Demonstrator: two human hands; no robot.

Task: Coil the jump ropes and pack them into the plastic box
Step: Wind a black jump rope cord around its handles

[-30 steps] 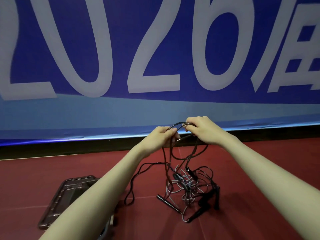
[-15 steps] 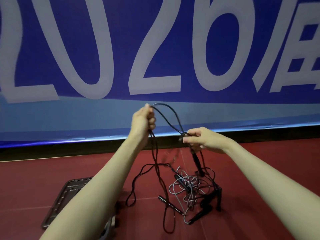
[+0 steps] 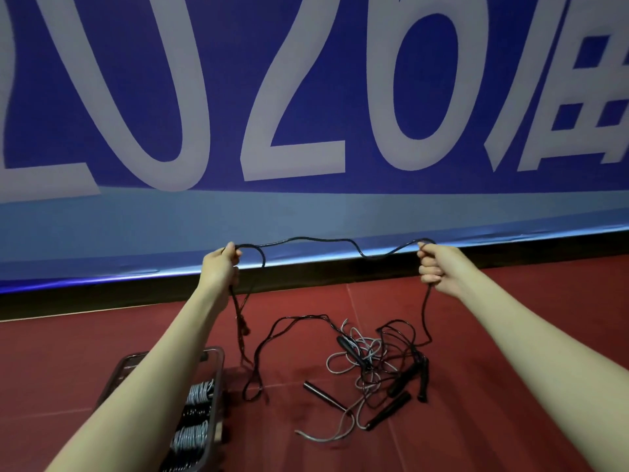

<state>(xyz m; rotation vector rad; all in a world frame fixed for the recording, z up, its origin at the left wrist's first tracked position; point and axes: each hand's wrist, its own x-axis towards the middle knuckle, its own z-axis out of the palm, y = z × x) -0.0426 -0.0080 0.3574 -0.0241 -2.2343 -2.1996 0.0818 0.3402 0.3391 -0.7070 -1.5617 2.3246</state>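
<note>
Above and beyond your left hand [image 3: 219, 269] and right hand [image 3: 437, 267], the blue banner [image 3: 357, 212] reads "2026" in large white digits, then a cut-off character.

Hands: two, left hand [image 3: 219, 267] and right hand [image 3: 434, 267]
Black rope held: one [image 3: 323, 240]
Plastic box: one [image 3: 218, 379]
Rope tangle right of box: one [image 3: 377, 362], rope count unclear

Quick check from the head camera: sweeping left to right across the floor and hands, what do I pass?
plastic box → left hand → black rope stretched between the hands → tangled pile of ropes on the floor → right hand
</note>
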